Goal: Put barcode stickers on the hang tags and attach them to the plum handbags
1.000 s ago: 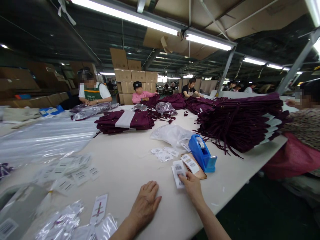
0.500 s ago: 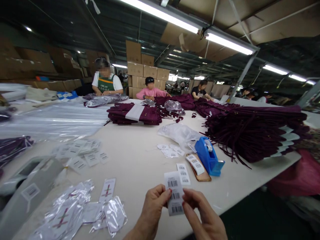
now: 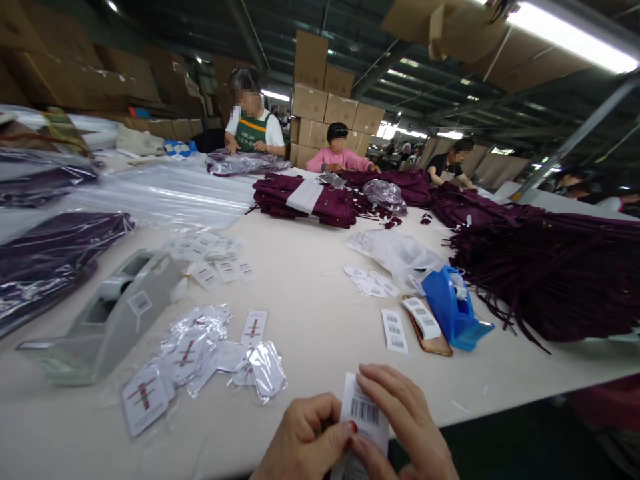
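Note:
A white strip of barcode labels (image 3: 365, 408) is held near the front edge of the table. My left hand (image 3: 311, 437) pinches its left side between thumb and fingers. My right hand (image 3: 403, 427) lies over its right side, with the fingers across the top and the thumb low on the strip. The lower part of the strip is partly hidden by both hands. Just beyond them, a second barcode strip (image 3: 395, 331) lies flat. Another curled strip (image 3: 423, 318) rests on a brown phone-like case (image 3: 434, 344).
A blue tape dispenser (image 3: 456, 310) stands at right, a grey one (image 3: 117, 313) at left. Bagged tags (image 3: 187, 353), loose labels (image 3: 220, 257) and clear plastic bags (image 3: 175, 200) cover the left. Maroon garments (image 3: 313, 200) are stacked beyond, with several people working behind.
My view has turned left and down. The label strip is now lower and nearer to me, and my right hand has closed over it, covering more of it.

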Tool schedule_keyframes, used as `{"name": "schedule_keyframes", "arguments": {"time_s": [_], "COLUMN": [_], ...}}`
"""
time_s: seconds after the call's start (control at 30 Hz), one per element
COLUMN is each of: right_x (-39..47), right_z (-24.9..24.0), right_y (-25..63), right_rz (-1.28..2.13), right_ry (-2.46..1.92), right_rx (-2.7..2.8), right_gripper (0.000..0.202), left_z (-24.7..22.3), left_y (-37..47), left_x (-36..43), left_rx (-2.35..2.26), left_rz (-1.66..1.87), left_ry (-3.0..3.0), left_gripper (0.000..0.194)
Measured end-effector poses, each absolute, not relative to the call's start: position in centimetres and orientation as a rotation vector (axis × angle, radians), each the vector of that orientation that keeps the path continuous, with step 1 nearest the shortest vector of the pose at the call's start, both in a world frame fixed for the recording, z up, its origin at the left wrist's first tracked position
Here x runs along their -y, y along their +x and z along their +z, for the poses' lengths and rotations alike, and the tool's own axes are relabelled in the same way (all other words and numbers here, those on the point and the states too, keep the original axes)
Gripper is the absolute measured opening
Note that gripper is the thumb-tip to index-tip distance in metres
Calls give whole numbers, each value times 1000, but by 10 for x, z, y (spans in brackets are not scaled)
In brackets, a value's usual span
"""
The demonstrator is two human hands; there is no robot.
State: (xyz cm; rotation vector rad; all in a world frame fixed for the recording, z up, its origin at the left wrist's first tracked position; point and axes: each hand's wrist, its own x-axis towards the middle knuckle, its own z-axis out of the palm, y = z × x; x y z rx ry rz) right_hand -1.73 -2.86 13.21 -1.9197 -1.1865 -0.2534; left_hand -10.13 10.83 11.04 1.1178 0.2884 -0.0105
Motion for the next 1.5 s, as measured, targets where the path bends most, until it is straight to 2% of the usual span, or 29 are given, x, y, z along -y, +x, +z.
{"name": "schedule_keyframes", "arguments": {"time_s": [0.17, 0.3, 0.47, 0.77, 1.0, 1.1, 1.2, 1.3, 1.4, 1.47, 1.5], "right_x": [21, 16, 11, 6, 11, 18, 27, 35, 44, 47, 47], "right_z": [121, 122, 113, 106, 73, 66, 72, 85, 98, 103, 104], "right_y": [-18, -26, -31, -35, -38, -27, -13, -4, -2, -2, -2], "right_rz": [9, 111, 112, 57, 93, -40, -369, -705, -815, -830, -832], "right_ry": [-1833, -1760, -1718, -1701, -1627, -1643, -1738, -1829, -1959, -2000, -2003], "right_rx": [1264, 1245, 1308, 1267, 824, 686, 892, 1131, 1242, 1290, 1312], "right_gripper": [32, 27, 31, 36, 19, 33, 52, 50, 47, 44, 43], "left_z": [110, 112, 106, 95, 81, 74, 69, 69, 77, 88, 94], "left_y": [-117, -126, -128, -131, -129, -118, -94, -70, -65, -72, -76], "left_x": [-111, -117, -124, -123, -119, -121, -129, -140, -146, -144, -141], "left_rx": [-278, -180, -125, -217, -338, -459, -486, -512, -557, -498, -463], "left_rz": [-31, -34, -2, 8, -59, -67, -12, 43, 359, 492, 415], "left_ry": [943, 1043, 1367, 1335, 1232, 1170, 1185, 1511, 1999, 2063, 1985], "left_gripper": [43, 41, 35, 34, 35, 36, 30, 25, 32, 22, 17]}}
